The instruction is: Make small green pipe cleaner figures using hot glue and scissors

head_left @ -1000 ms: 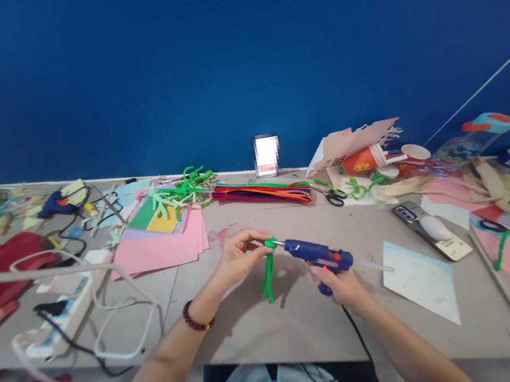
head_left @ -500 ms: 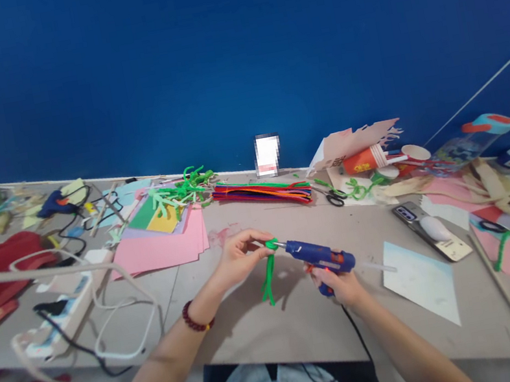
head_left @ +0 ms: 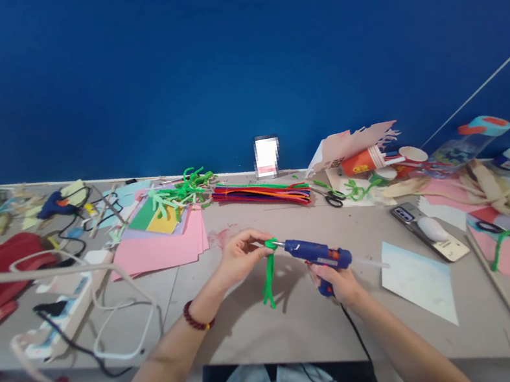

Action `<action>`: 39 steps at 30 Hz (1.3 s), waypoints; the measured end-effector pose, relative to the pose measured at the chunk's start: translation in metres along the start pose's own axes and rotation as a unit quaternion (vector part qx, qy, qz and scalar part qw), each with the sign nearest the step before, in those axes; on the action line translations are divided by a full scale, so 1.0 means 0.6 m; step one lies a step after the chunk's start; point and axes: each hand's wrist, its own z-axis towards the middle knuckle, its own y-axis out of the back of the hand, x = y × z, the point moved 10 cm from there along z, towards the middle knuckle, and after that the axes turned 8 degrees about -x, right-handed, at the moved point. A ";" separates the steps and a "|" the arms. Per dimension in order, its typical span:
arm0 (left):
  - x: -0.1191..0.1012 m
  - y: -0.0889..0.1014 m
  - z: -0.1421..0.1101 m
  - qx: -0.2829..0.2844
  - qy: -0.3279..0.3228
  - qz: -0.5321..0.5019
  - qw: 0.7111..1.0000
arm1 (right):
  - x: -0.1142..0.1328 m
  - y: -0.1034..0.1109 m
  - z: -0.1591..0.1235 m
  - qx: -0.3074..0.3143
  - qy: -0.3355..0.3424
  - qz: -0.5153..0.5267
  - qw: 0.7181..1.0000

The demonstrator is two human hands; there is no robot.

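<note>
Green pipe-clnr (head_left: 269, 274) is pinched by L hand (head_left: 241, 257); glue gun (head_left: 312, 252) is gripped w/ R hand (head_left: 341, 282), nozzle (head_left: 279, 244) at pipe-clnr's top.

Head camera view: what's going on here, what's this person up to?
A person is working at a cluttered table with both hands. The left hand pinches a green fuzzy stem piece near its top, its forked ends hanging down. The right hand grips a blue glue gun, its nozzle pointed at that top; whether they touch is too small to tell. A bundle of coloured stems lies beyond the hands.
</note>
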 end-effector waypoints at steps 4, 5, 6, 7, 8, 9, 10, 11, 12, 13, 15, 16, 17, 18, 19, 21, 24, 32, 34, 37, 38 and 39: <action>-0.001 0.000 0.001 0.005 -0.007 0.007 1.000 | 0.006 -0.011 -0.001 0.021 0.001 0.033 0.999; 0.000 -0.001 0.002 0.007 -0.007 0.008 1.000 | 0.007 -0.012 -0.001 0.024 0.001 0.036 0.999; 0.000 -0.001 0.002 0.008 -0.008 0.009 1.000 | 0.008 -0.013 -0.002 0.025 0.001 0.036 0.999; 0.001 0.000 0.002 0.007 -0.008 0.010 1.000 | 0.008 -0.014 -0.002 0.025 0.001 0.034 0.999; 0.001 0.000 0.003 0.006 -0.008 0.011 1.000 | 0.007 -0.013 -0.001 0.021 0.000 0.031 0.999; 0.001 0.000 0.003 0.004 -0.008 0.012 1.000 | 0.005 -0.011 -0.001 0.016 -0.004 0.029 0.999; 0.000 0.000 0.003 0.002 -0.009 0.012 1.000 | 0.003 -0.009 -0.001 0.010 -0.009 0.026 1.000; -0.001 0.000 0.002 0.001 -0.008 0.012 1.000 | 0.001 -0.008 -0.001 0.005 -0.013 0.023 1.000; -0.002 -0.001 0.002 0.001 -0.008 0.012 1.000 | 0.000 -0.007 0.000 0.003 -0.017 0.019 1.000; -0.002 -0.002 0.002 0.002 -0.007 0.010 1.000 | 0.000 -0.006 0.000 0.003 -0.017 0.015 1.000; -0.004 -0.003 0.001 0.002 -0.006 0.004 1.000 | 0.004 -0.005 -0.001 0.006 -0.003 0.005 1.000; -0.004 -0.003 0.001 0.001 -0.005 0.000 1.000 | 0.007 -0.005 -0.001 0.008 0.007 -0.001 1.000; -0.004 -0.003 0.001 0.000 -0.005 -0.003 1.000 | 0.009 -0.005 -0.001 0.008 0.018 -0.005 1.000; -0.003 -0.002 0.001 0.000 -0.004 -0.006 1.000 | 0.011 -0.004 -0.002 0.008 0.025 -0.009 1.000; -0.003 -0.002 0.001 0.000 -0.004 -0.007 1.000 | 0.011 -0.005 -0.002 0.009 0.028 -0.012 0.999; -0.002 -0.002 0.001 0.003 -0.006 -0.008 1.000 | 0.006 -0.006 -0.003 0.011 0.018 -0.008 1.000; -0.001 -0.001 0.001 0.009 -0.011 -0.002 1.000 | 0.004 -0.008 -0.004 0.007 -0.003 0.022 1.000; 0.000 0.000 0.003 0.004 -0.006 0.006 1.000 | 0.022 -0.014 -0.005 0.015 -0.013 0.005 1.000; 0.001 -0.001 0.003 0.008 -0.006 0.005 1.000 | 0.019 -0.010 -0.005 0.006 -0.023 -0.013 1.000; 0.002 -0.001 0.003 0.009 -0.011 0.005 1.000 | 0.017 -0.004 -0.004 0.000 -0.025 -0.034 0.999; 0.003 0.000 0.003 0.008 -0.013 0.005 1.000 | 0.016 -0.002 -0.004 -0.002 -0.022 -0.038 0.999; 0.003 0.000 0.003 0.008 -0.013 0.007 1.000 | 0.015 0.000 -0.003 -0.005 -0.020 -0.040 0.999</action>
